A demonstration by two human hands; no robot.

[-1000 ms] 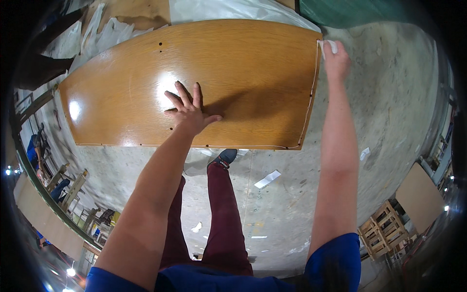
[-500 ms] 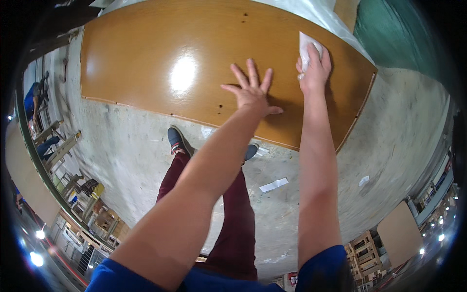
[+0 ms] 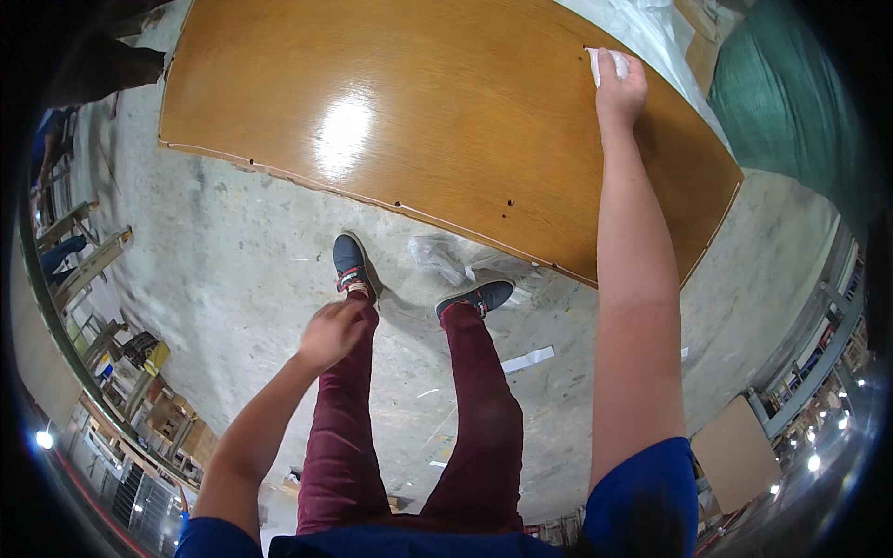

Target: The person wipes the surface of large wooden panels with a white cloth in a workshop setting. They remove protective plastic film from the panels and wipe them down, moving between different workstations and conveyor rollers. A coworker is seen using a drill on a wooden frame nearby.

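Observation:
A glossy brown wooden panel (image 3: 446,102) lies in front of me, with small dark holes near its front edge. At its far right side my right hand (image 3: 621,91) is closed around a crumpled white cloth (image 3: 596,65), pressed to the surface near the far edge. Fingers and palm hide part of the cloth. My left hand (image 3: 333,335) is off the panel, low over my left leg and apart from the wood. Motion blurs its fingers, and I see nothing held in it.
Clear plastic film (image 3: 446,256) lies on the concrete floor (image 3: 233,270) by my feet, near a white strip (image 3: 528,360). Green sheeting (image 3: 781,102) stands at the far right. Wooden frames (image 3: 88,265) are at the left. White film (image 3: 642,33) runs beyond the panel.
My left hand has lifted off the panel and swung back and left toward my leg. My right hand has moved farther away with the cloth. The view has shifted.

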